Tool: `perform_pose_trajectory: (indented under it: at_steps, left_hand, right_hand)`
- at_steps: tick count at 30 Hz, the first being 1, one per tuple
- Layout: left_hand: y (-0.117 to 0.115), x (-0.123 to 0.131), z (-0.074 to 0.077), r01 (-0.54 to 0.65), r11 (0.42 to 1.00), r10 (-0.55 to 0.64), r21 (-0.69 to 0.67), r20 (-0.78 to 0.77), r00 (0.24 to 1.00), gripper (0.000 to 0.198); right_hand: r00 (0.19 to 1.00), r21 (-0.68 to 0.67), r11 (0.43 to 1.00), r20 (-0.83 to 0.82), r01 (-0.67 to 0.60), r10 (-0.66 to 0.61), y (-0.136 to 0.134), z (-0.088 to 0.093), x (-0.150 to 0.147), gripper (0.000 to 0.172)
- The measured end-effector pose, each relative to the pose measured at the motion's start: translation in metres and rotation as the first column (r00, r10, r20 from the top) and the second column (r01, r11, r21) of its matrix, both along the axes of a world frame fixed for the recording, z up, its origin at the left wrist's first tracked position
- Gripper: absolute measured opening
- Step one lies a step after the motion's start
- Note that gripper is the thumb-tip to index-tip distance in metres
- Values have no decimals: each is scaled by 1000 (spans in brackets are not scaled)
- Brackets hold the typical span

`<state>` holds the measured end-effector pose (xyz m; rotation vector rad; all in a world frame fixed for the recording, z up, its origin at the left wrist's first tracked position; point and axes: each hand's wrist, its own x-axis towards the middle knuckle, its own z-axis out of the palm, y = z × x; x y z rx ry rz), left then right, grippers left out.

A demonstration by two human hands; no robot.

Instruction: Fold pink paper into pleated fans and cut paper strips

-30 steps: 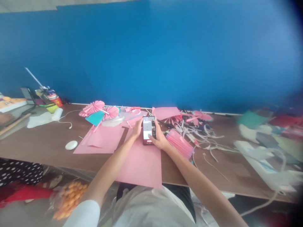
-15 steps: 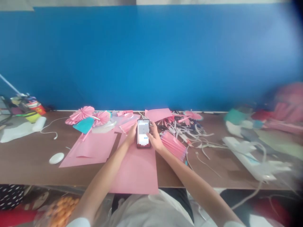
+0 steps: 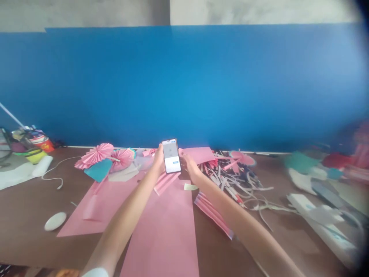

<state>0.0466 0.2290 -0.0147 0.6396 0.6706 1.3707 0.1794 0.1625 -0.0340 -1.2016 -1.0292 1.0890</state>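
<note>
We hold the phone up near the far end of the pink sheet, the fingers of our left hand clamped on its left edge. Our right hand is just beside it; whether its fingers are together, we cannot tell. We do best gripping only the edge, leaving the screen uncovered.

The bare left arm and bare right arm are stretched forward and slanted in toward each other. The bare left hand is curled in a grip. The bare right hand is held near it, fingers loosely stretched.
</note>
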Motion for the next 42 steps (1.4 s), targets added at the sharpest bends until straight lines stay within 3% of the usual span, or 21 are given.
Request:
perform_pose_trajectory:
  at_steps: [4,7,12,16,19,23,27,32,36,42]
  left_hand:
    - [58,28,22,-159,980,161,120,-2,987,51]
    - [84,43,23,-204,955,208,214,4,978,52]
    - [104,45,0,-205,936,225,288,-37,974,54]
    - [110,42,-22,-252,940,277,230,-83,957,47]
    - [107,35,-31,-345,932,358,110,-134,924,33]
    - [86,18,-29,-392,920,389,27,-202,899,36]
    - [49,2,-17,-305,945,325,113,-283,902,24]
    - [12,0,-18,-196,971,238,139,-426,873,34]
    - [5,13,-26,-73,982,153,176,-503,851,32]
    - [11,25,-39,-53,963,189,265,-522,831,35]
  right_hand:
    - [983,-57,995,-161,80,-89,73,32,-6,43]
    - [957,-24,992,-260,125,-127,108,36,-11,40]
    - [912,60,987,-393,151,-116,134,20,-10,40]
    - [891,86,973,-426,214,-158,142,7,-6,34]
    - [897,70,961,-383,266,-220,141,-2,0,31]
    - [917,83,938,-259,335,-305,134,-8,11,32]
    - [938,142,928,-92,345,-335,120,-10,12,51]
    - [953,264,934,118,242,-280,98,-13,-1,66]
    - [920,358,913,256,193,-295,93,-16,-3,71]
    - [872,402,901,368,164,-323,101,-18,3,77]
